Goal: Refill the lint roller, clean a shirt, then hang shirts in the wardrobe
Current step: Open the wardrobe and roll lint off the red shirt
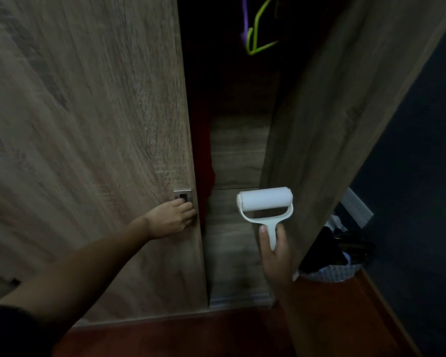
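I stand before a wood-grain wardrobe. My left hand (173, 217) has its fingers curled round the edge of the left door (88, 124), just below its metal handle plate (182, 195). My right hand (274, 249) grips the handle of a white lint roller (264, 200), held upright in front of the open gap. Inside the dark wardrobe a red garment (204, 150) hangs at the left. Green and purple hangers (255, 27) hang at the top.
The right door (332, 112) stands swung open toward me. Behind it on the red-brown floor (216, 336) sits a basket (332, 273) of dark and white clothes. A dark wall (422, 176) with a white skirting board closes off the right side.
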Demonstrator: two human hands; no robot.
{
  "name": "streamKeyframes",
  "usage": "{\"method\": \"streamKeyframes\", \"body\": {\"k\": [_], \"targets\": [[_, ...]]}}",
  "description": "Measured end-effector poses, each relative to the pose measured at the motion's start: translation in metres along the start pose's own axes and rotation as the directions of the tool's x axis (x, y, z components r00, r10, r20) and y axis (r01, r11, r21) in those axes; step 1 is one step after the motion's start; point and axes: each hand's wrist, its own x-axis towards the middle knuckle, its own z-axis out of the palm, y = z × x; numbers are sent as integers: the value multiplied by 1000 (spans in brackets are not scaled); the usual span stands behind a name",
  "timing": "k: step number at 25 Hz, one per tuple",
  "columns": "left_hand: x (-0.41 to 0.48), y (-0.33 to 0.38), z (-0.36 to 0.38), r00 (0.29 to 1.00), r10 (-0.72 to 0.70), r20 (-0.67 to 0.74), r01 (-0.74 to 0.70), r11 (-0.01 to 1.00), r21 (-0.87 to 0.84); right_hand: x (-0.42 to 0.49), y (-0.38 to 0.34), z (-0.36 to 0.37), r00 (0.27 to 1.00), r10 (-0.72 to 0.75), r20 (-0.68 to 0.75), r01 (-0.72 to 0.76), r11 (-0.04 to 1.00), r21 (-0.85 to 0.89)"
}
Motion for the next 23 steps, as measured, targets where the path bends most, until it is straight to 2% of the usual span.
{"method": "streamKeyframes", "body": {"k": [10, 23], "targets": [[-135, -17, 39, 994, -106, -3, 106, 994, -1, -21, -22, 79, 995, -7, 102, 2, 999, 44], [-194, -20, 55, 974, -228, -16, 228, 974, -10, -17, -31, 122, 988, 0, 155, -10, 998, 65]]}}
